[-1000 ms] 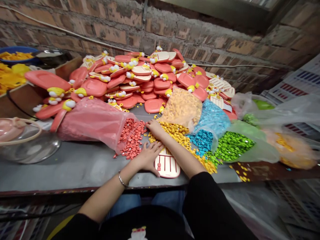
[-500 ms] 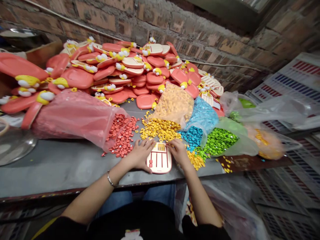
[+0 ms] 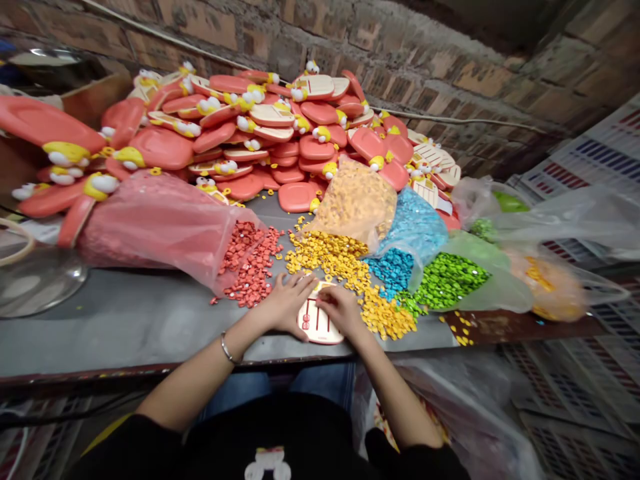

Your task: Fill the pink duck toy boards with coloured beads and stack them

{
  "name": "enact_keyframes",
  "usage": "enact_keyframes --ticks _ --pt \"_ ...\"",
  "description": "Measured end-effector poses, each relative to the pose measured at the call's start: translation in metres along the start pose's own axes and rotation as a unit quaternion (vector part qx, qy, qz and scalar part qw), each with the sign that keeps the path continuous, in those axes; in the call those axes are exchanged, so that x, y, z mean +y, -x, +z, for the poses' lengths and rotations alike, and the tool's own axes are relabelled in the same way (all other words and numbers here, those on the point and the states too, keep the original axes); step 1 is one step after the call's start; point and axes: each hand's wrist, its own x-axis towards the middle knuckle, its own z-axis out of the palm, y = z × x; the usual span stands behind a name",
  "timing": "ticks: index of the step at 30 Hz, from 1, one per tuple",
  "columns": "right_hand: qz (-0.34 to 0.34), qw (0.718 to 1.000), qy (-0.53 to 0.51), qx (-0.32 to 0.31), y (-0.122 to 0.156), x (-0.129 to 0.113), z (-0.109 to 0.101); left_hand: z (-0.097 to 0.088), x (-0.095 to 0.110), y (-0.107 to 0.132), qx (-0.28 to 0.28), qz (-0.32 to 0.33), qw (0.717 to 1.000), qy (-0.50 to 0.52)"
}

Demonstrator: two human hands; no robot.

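Note:
A small cream board [image 3: 325, 328] with a red rim and long red slots lies flat on the table in front of me. Two red pieces [image 3: 306, 322] sit in its left slot, near the lower end. My left hand [image 3: 286, 303] holds the board's left side, thumb by the lower edge and fingers spread toward the top. Over the upper part of the board, my right hand [image 3: 343, 310] has its fingertips pinched together at the slots. Whatever is between them is hidden. Loose yellow pieces [image 3: 387, 313] lie right beside my right hand.
Red pieces [image 3: 250, 270] spill from a pink bag [image 3: 155, 227] at left. Blue pieces [image 3: 393, 270] and green pieces [image 3: 453, 277] spill from bags at right. Behind, red duck-headed boards [image 3: 280, 143] are heaped against a brick wall [image 3: 210, 27]. A metal lid [image 3: 45, 287] stands far left.
My right hand has moved left from the board's upper right edge onto its slots, fingers now pinched. My left hand stays on the board. The view has shifted slightly.

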Motion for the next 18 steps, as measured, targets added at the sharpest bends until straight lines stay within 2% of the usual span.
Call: enact_keyframes --ticks 3,7,9,11,13,15,18 --pt "-0.013 0.998 -0.013 -0.055 -0.011 -0.01 0.011 0.001 -0.002 0.0 -0.004 -0.002 1.0 0.006" --pt "-0.018 0.975 -0.12 -0.186 -0.019 -0.015 -0.007 0.001 -0.003 0.0 -0.002 0.005 1.0 0.014" --pt "-0.019 0.972 -0.145 -0.185 -0.032 -0.015 -0.018 0.001 -0.003 0.0 0.002 0.007 1.0 0.018" --pt "-0.028 0.984 -0.125 -0.127 -0.057 -0.015 -0.019 0.0 -0.002 0.0 0.009 0.008 1.0 0.018" --pt "-0.049 0.993 -0.074 -0.078 -0.091 -0.017 -0.006 -0.001 -0.001 0.001 0.017 0.009 1.0 0.015" --pt "-0.075 0.995 0.003 -0.067 -0.128 -0.018 0.016 -0.002 0.0 0.001 0.023 0.01 1.0 0.013" --pt "-0.108 0.978 0.138 -0.116 -0.171 -0.019 0.049 -0.004 -0.001 0.002 0.019 0.009 1.0 0.011"
